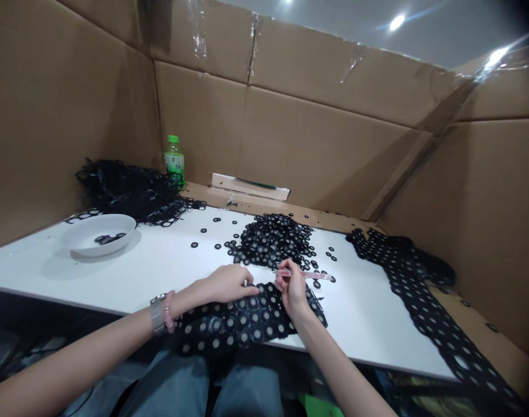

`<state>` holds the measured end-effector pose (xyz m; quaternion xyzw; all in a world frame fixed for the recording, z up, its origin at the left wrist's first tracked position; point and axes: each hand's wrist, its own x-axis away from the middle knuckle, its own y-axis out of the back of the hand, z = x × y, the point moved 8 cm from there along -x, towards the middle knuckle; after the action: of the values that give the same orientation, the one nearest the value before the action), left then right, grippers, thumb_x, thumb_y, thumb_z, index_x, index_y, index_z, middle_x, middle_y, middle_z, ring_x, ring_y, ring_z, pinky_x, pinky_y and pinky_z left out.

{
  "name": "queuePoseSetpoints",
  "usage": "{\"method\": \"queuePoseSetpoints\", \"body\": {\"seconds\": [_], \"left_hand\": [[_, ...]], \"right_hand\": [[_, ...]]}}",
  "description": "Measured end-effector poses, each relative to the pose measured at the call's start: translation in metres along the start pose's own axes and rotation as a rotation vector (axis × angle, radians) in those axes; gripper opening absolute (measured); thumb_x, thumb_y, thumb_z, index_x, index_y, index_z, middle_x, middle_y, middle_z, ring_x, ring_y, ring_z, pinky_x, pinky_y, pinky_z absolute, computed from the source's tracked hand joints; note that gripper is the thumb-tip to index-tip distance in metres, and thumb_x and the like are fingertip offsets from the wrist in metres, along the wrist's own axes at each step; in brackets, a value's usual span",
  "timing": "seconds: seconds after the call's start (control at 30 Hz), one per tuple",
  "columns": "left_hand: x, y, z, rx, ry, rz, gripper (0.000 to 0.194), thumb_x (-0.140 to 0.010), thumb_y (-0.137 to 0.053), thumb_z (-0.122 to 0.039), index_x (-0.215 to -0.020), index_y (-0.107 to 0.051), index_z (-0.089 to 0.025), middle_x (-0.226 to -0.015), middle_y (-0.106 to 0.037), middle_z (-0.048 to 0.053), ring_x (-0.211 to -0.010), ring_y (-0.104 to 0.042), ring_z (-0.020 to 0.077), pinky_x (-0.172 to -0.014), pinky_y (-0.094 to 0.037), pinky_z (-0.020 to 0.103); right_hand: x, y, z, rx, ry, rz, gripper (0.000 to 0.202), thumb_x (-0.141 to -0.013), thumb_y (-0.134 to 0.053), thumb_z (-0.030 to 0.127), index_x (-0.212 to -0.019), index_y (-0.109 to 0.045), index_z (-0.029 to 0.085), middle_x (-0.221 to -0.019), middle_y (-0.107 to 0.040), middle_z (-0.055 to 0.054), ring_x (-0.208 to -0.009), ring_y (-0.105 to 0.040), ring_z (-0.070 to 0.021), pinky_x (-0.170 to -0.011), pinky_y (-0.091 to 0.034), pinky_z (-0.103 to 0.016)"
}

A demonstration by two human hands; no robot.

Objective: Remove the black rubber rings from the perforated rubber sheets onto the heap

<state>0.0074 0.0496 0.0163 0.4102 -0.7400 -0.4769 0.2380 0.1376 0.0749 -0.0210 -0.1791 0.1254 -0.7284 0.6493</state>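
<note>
A black sheet with rows of pale round spots [243, 318] lies over the front edge of the white board. My left hand [229, 284] rests on its upper edge, thumb and fingertips closed on the sheet. In my right hand [292, 289] is a pinkish clear pen-like tool [303, 274], pinched between thumb and fingers and pointing left, above the sheet's upper right part. Just beyond both hands sits a heap of small black rings with pale centres [275, 240], with several loose ones around it.
A white bowl [84, 236] holding a few black pieces stands left. Behind it are a tangled black pile [131, 188] and a green-capped bottle [174, 162]. A long spotted black strip [414, 295] lies right. Cardboard walls [325, 150] enclose the board [368, 324].
</note>
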Motion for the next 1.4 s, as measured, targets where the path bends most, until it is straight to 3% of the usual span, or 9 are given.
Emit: {"method": "queuePoseSetpoints", "body": {"seconds": [0.17, 0.27, 0.37, 0.53, 0.77, 1.0, 1.4], "left_hand": [[-0.011, -0.002, -0.004, 0.045, 0.04, 0.023, 0.041, -0.075, -0.05, -0.051, -0.055, -0.058, -0.016, -0.051, -0.054, 0.0, -0.047, -0.045, 0.0118, -0.045, -0.025, 0.022], [-0.02, -0.004, -0.004, 0.089, 0.06, 0.017, 0.031, -0.074, -0.053, -0.041, -0.059, -0.06, -0.015, -0.054, -0.056, 0.001, -0.05, -0.047, 0.0123, -0.046, -0.026, 0.021], [-0.022, -0.01, -0.003, 0.104, 0.015, 0.034, 0.024, -0.075, -0.05, -0.031, -0.06, -0.061, -0.016, -0.054, -0.054, -0.001, -0.052, -0.046, 0.0118, -0.049, -0.028, 0.021], [-0.017, -0.017, 0.002, 0.203, -0.046, 0.057, 0.027, -0.081, -0.045, -0.034, -0.068, -0.061, -0.016, -0.06, -0.056, -0.002, -0.058, -0.047, 0.0113, -0.053, -0.031, 0.019], [-0.011, -0.016, 0.003, 0.251, -0.046, 0.018, 0.029, -0.084, -0.043, -0.036, -0.073, -0.059, -0.016, -0.063, -0.057, -0.002, -0.061, -0.049, 0.0118, -0.056, -0.033, 0.019], [-0.011, -0.016, 0.003, 0.243, -0.025, 0.015, 0.029, -0.084, -0.043, -0.036, -0.072, -0.06, -0.016, -0.064, -0.058, -0.002, -0.061, -0.05, 0.0119, -0.057, -0.033, 0.019], [-0.011, -0.013, 0.001, 0.247, -0.037, -0.015, 0.024, -0.084, -0.044, -0.031, -0.074, -0.061, -0.016, -0.066, -0.06, -0.002, -0.064, -0.052, 0.0127, -0.06, -0.034, 0.02]], "right_hand": [[-0.004, -0.005, -0.003, 0.017, -0.054, 0.062, 0.029, -0.063, -0.055, 0.044, -0.055, -0.043, 0.02, -0.034, -0.036, 0.008, -0.029, -0.024, -0.0037, -0.033, -0.015, -0.016], [-0.005, -0.004, -0.002, 0.026, -0.03, 0.078, 0.034, -0.065, -0.058, 0.047, -0.055, -0.04, 0.02, -0.035, -0.035, 0.009, -0.029, -0.024, -0.0036, -0.032, -0.014, -0.016], [-0.002, -0.005, 0.003, 0.16, 0.085, 0.131, 0.036, -0.066, -0.064, 0.039, -0.055, -0.036, 0.02, -0.038, -0.04, 0.009, -0.031, -0.028, -0.0038, -0.034, -0.015, -0.017], [0.005, -0.011, 0.007, 0.547, 0.239, 0.192, 0.028, -0.065, -0.058, 0.019, -0.051, -0.034, 0.021, -0.037, -0.041, 0.009, -0.035, -0.038, -0.0071, -0.038, -0.024, -0.019], [0.008, -0.01, 0.019, 0.685, 0.339, 0.138, 0.024, -0.059, -0.05, 0.011, -0.048, -0.031, 0.021, -0.04, -0.034, 0.009, -0.039, -0.034, -0.0079, -0.042, -0.026, -0.021], [0.007, -0.008, 0.014, 0.597, 0.281, 0.176, 0.023, -0.06, -0.05, 0.013, -0.05, -0.031, 0.022, -0.039, -0.035, 0.01, -0.036, -0.037, -0.0083, -0.04, -0.025, -0.02], [0.009, -0.014, 0.013, 0.686, 0.308, 0.206, 0.023, -0.061, -0.05, 0.014, -0.05, -0.031, 0.021, -0.04, -0.034, 0.009, -0.04, -0.035, -0.0085, -0.043, -0.025, -0.021]]}}
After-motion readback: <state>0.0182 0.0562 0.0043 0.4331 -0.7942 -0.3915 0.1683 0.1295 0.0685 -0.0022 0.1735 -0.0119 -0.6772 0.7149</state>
